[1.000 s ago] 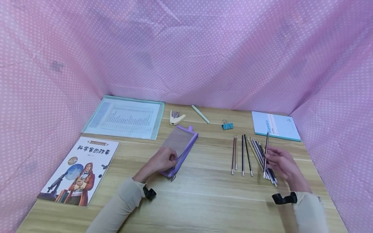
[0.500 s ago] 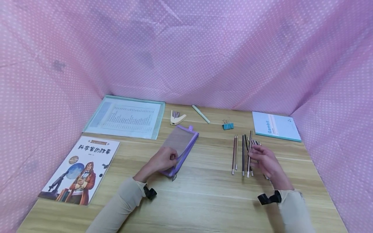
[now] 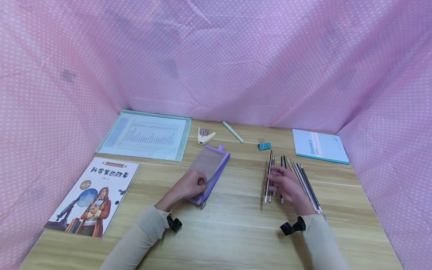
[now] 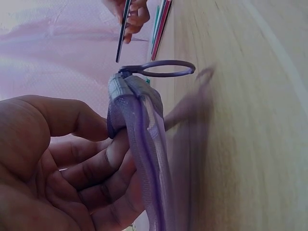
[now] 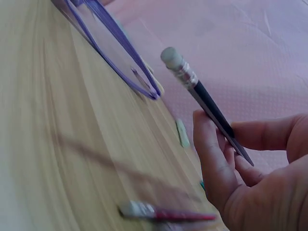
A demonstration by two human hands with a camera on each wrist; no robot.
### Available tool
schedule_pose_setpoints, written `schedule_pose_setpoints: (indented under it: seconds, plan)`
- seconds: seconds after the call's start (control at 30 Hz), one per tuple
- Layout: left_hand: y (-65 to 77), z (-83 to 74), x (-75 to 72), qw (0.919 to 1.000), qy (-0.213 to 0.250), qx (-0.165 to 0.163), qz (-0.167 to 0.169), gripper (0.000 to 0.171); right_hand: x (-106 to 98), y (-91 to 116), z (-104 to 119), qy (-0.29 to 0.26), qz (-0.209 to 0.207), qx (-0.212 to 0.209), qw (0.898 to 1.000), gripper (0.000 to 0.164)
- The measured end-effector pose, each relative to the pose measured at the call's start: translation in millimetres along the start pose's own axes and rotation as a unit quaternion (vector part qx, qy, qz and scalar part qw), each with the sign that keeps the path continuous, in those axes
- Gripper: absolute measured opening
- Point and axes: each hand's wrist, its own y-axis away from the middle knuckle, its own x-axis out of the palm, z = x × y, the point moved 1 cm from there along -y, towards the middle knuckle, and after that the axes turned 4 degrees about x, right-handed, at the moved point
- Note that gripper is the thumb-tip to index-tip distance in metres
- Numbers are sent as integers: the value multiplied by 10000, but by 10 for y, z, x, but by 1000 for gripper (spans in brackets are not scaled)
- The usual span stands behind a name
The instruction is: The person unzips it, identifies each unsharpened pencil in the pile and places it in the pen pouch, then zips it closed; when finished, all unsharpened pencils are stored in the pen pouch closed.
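Observation:
My left hand (image 3: 190, 184) pinches the near edge of a purple mesh zip pouch (image 3: 209, 165); its zipper ring (image 4: 168, 68) sticks out from the end in the left wrist view. Between the thumb and fingers of my right hand (image 3: 287, 182) is a dark pencil (image 5: 211, 108) with a white eraser, lifted off the table. Below it, a red pencil (image 5: 183, 215) lies on the wood in the right wrist view. Several more pencils (image 3: 305, 183) lie to the right of that hand, partly hidden by it.
Along the back are a cream stapler (image 3: 206, 137), a pale green pen (image 3: 233, 132) and a teal binder clip (image 3: 264, 145). A notepad (image 3: 320, 146) lies back right. On the left are a document folder (image 3: 145, 135) and a book (image 3: 92, 197). Pink dotted cloth (image 3: 216, 67) surrounds the table.
My right hand has carried the dark pencil leftward from the right-hand pencil bunch, passing above the other pencils. My left hand has stayed in place on the pouch.

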Motion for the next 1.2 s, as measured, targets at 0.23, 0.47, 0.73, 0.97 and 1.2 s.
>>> schedule_pose_setpoints:
  seconds: [0.23, 0.47, 0.73, 0.97, 1.2]
  plan:
    - [-5, 4, -3, 10000, -4, 76, -19, 9, 248, -106, -48, -134, 134, 118, 9998, 46]
    - [-6, -1, -3, 9999, 94, 68, -37, 9, 458, -187, -104, -168, 288, 221, 9992, 48]
    - [0, -15, -7, 10000, 25, 38, -84, 9, 669, -255, -156, -110, 409, 403, 9983, 55]
    - [0, -19, -8, 9999, 24, 14, -145, 9, 853, -269, -170, -35, 482, 505, 9976, 57]
    - [-4, -22, -1, 9998, -13, 36, -216, 10, 1007, -310, -222, -18, 607, 535, 9967, 53]
